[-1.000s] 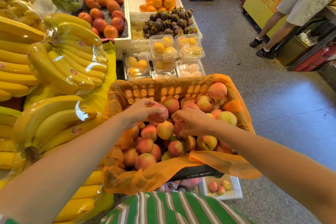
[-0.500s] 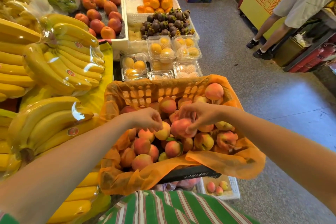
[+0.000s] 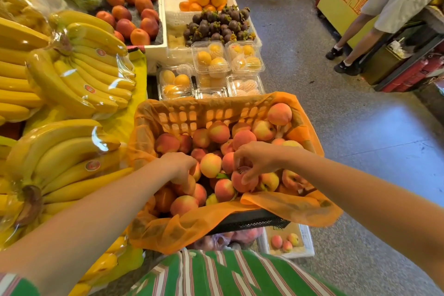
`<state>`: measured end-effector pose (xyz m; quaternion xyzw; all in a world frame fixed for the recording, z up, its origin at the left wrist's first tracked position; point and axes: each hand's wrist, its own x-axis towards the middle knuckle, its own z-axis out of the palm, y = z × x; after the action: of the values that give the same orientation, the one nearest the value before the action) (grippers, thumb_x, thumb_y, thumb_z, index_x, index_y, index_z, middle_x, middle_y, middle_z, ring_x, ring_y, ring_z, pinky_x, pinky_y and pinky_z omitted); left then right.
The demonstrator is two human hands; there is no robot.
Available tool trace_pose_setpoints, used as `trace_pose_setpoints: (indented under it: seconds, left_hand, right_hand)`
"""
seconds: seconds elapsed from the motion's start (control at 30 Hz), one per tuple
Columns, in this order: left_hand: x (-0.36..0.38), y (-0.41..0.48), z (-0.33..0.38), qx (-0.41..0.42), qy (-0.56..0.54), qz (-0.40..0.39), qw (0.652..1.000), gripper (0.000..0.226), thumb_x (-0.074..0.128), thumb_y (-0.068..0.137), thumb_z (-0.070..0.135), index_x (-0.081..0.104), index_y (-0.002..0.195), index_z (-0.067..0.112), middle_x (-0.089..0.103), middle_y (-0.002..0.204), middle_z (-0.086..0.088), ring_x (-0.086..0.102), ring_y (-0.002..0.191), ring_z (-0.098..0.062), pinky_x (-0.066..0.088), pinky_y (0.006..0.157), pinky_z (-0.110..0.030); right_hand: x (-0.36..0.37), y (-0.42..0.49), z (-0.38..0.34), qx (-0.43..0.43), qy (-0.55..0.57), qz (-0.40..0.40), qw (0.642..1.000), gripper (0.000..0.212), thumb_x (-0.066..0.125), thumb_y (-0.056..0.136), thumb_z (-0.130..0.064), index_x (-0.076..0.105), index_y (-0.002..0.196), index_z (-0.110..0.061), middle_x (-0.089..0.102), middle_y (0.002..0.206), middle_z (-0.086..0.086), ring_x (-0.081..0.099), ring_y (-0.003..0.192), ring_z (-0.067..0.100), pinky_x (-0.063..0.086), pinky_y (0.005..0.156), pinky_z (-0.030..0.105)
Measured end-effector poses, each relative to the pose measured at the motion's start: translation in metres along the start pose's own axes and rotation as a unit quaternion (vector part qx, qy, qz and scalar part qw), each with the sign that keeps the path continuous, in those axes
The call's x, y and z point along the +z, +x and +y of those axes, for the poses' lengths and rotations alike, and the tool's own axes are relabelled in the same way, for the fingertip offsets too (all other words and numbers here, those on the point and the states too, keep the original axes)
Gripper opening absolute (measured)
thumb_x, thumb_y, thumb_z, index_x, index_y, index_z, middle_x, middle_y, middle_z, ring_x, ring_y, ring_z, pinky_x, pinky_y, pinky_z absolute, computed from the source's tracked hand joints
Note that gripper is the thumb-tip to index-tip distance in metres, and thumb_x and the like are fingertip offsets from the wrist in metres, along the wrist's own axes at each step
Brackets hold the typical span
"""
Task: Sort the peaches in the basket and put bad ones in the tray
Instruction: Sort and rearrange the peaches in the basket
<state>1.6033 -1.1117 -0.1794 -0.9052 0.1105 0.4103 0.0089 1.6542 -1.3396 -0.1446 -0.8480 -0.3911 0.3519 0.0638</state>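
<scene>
Orange-lined basket (image 3: pixel 192 115) held piled peaches (image 3: pixel 211 165); right hand (image 3: pixel 260 160) pinched a pink peach (image 3: pixel 242 184), left hand (image 3: pixel 178 165) gripped a lower peach (image 3: pixel 188 187). Risk: lifting either could dislodge neighbours and bruise them

Round the peach basket (image 3: pixel 204 115), wrapped banana bunches (image 3: pixel 79 79) crowd its 9 o'clock side and clear fruit boxes (image 3: pixel 211 60) stand against its 12 o'clock wall, bare floor (image 3: pixel 360 139) lies open from 2 to 4 o'clock, and at 5 o'clock the tray (image 3: pixel 310 240) sits partly beneath the draped orange liner (image 3: pixel 288 209).
</scene>
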Motion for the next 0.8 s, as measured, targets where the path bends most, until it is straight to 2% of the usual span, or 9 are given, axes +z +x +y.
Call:
trace_pose_setpoints:
  seconds: [0.07, 0.17, 0.23, 0.33, 0.47, 0.53, 0.6, 0.7, 0.8]
  left_hand:
    - [0.003, 0.001, 0.002, 0.007, 0.023, 0.014, 1.0, 0.069, 0.068, 0.078, 0.047, 0.042, 0.136, 0.02, 0.059, 0.117, -0.001, 0.058, 0.104, -0.024, 0.05, 0.078, -0.033]
    - [0.003, 0.002, -0.002, 0.005, 0.014, 0.008, 1.0, 0.062, 0.07, 0.076, 0.05, 0.047, 0.124, 0.019, 0.058, 0.115, -0.002, 0.057, 0.101, -0.023, 0.051, 0.08, -0.035]
    - [-0.005, 0.001, -0.011, 0.009, -0.038, 0.0, 0.999, 0.06, 0.075, 0.074, 0.049, 0.049, 0.12, 0.019, 0.056, 0.114, -0.001, 0.055, 0.101, -0.022, 0.051, 0.084, -0.035]
    - [-0.021, -0.007, -0.028, 0.044, -0.203, 0.017, 0.978, 0.05, 0.078, 0.076, 0.039, 0.053, 0.116, 0.022, 0.055, 0.109, 0.001, 0.056, 0.098, -0.018, 0.049, 0.081, -0.03]
    - [-0.036, -0.028, -0.054, 0.098, -0.441, 0.046, 0.891, 0.043, 0.08, 0.074, 0.028, 0.059, 0.111, 0.02, 0.059, 0.111, -0.005, 0.063, 0.096, -0.017, 0.055, 0.072, -0.026]
    - [-0.035, -0.041, -0.068, 0.097, -0.537, 0.082, 0.834, 0.057, 0.082, 0.06, 0.037, 0.061, 0.11, 0.019, 0.06, 0.112, -0.008, 0.065, 0.097, -0.023, 0.058, 0.075, -0.033]
    - [-0.03, -0.054, -0.079, 0.095, -0.625, 0.144, 0.762, 0.062, 0.074, 0.051, 0.045, 0.063, 0.106, 0.019, 0.063, 0.107, -0.008, 0.065, 0.091, -0.022, 0.058, 0.068, -0.03]
    - [-0.017, -0.067, -0.088, 0.095, -0.721, 0.216, 0.651, 0.062, 0.065, 0.056, 0.052, 0.063, 0.105, 0.015, 0.067, 0.097, -0.011, 0.065, 0.075, -0.019, 0.055, 0.059, -0.028]
    - [-0.005, -0.077, -0.091, 0.082, -0.749, 0.256, 0.606, 0.053, 0.063, 0.064, 0.053, 0.063, 0.1, 0.015, 0.068, 0.091, -0.013, 0.064, 0.073, -0.024, 0.054, 0.056, -0.03]
  right_hand:
    - [0.0, -0.001, 0.004, 0.0, 0.022, 0.004, 1.0, 0.033, 0.077, 0.078, -0.038, 0.066, 0.105, -0.021, 0.062, 0.104, -0.001, 0.057, 0.091, 0.016, 0.051, 0.075, 0.037]
    - [-0.003, -0.005, 0.003, -0.01, 0.085, 0.03, 0.996, 0.029, 0.075, 0.082, -0.034, 0.067, 0.106, -0.02, 0.062, 0.104, -0.005, 0.057, 0.092, 0.01, 0.05, 0.075, 0.026]
    - [-0.009, -0.005, 0.002, -0.014, 0.141, 0.053, 0.989, 0.029, 0.074, 0.084, -0.03, 0.068, 0.109, -0.016, 0.064, 0.105, -0.005, 0.06, 0.093, 0.008, 0.049, 0.075, 0.018]
    - [-0.019, -0.002, -0.003, -0.02, 0.201, 0.057, 0.978, 0.029, 0.073, 0.085, -0.032, 0.067, 0.11, -0.018, 0.066, 0.106, -0.007, 0.062, 0.095, 0.005, 0.05, 0.08, 0.017]
    - [-0.019, 0.013, -0.014, -0.024, 0.227, 0.036, 0.973, 0.03, 0.07, 0.086, -0.036, 0.067, 0.113, -0.021, 0.066, 0.11, -0.01, 0.062, 0.101, 0.004, 0.051, 0.09, 0.025]
    - [-0.01, 0.026, -0.026, -0.029, 0.22, 0.012, 0.975, 0.029, 0.069, 0.087, -0.034, 0.066, 0.113, -0.021, 0.067, 0.113, -0.006, 0.062, 0.102, 0.008, 0.052, 0.09, 0.029]
    - [0.004, 0.042, -0.04, -0.036, 0.211, -0.03, 0.976, 0.032, 0.068, 0.088, -0.034, 0.062, 0.118, -0.022, 0.065, 0.117, -0.002, 0.062, 0.104, 0.011, 0.052, 0.088, 0.03]
    - [0.027, 0.067, -0.063, -0.047, 0.115, -0.083, 0.989, 0.045, 0.063, 0.092, -0.036, 0.05, 0.131, -0.02, 0.059, 0.126, 0.005, 0.058, 0.108, 0.019, 0.05, 0.087, 0.031]
    - [0.047, 0.087, -0.083, -0.064, 0.017, -0.145, 0.987, 0.045, 0.055, 0.095, -0.038, 0.046, 0.136, -0.02, 0.057, 0.128, 0.005, 0.056, 0.109, 0.023, 0.046, 0.084, 0.032]
